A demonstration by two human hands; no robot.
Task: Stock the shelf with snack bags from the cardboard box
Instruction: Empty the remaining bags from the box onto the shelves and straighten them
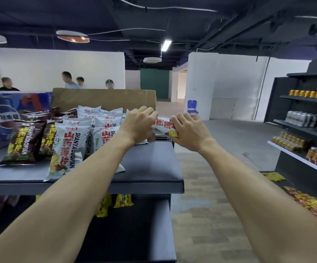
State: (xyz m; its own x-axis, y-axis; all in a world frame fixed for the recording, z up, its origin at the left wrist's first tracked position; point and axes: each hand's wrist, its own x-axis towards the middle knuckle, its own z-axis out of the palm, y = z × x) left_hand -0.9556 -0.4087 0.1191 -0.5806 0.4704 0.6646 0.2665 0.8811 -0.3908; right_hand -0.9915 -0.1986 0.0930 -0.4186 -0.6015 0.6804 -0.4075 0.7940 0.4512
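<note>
Both my hands hold one white snack bag (164, 126) with red lettering, above the far right corner of the dark top shelf (150, 168). My left hand (137, 124) grips its left end, my right hand (187, 130) curls round its right end. Several white snack bags (69, 147) lie in rows on the shelf to the left, with brown snack bags (26, 141) beside them. A cardboard box (104, 98) stands behind the rows, its inside hidden.
A blue soda carton (11, 112) sits at the far left. Yellow snack bags (122, 201) hang on the lower shelf. A dark shelving unit (305, 126) with bottles and cans stands at right, across an open floor aisle. Several people stand far behind the box.
</note>
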